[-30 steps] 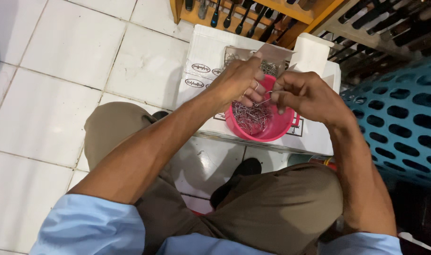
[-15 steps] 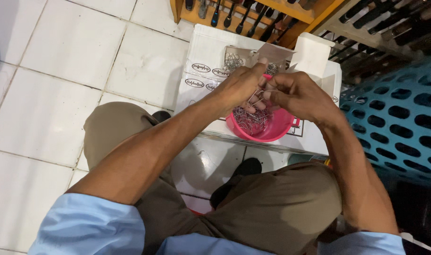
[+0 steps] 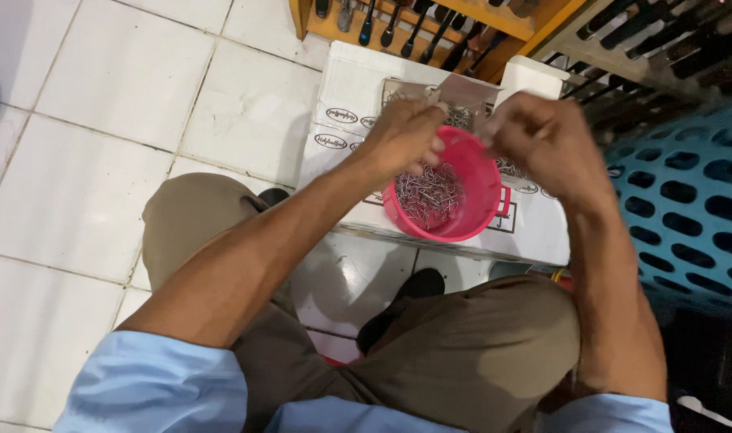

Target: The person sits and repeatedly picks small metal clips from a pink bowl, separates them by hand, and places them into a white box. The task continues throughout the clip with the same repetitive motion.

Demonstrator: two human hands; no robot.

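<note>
Left hand (image 3: 404,136) over the far rim of a pink bowl (image 3: 482,196) of small metal nails (image 3: 430,196), right hand (image 3: 542,140) curled just right of it, bowl on a white cardboard box (image 3: 342,104), blue perforated basket (image 3: 687,200) at right, white tiled floor (image 3: 85,160) at left

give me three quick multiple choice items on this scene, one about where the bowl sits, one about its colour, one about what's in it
1. Where does the bowl stand?
A. on the white cardboard box
B. on the tiled floor
C. on the person's knee

2. What colour is the bowl?
A. blue
B. pink
C. white

3. What is the state of the bowl?
A. empty
B. turned upside down
C. partly filled with small metal pieces

Answers: 1 A, the box's white top shows all round it. 2 B, its rim and wall are pink. 3 C, a grey metal heap lies inside, with the left hand and right hand above the rim.
</note>
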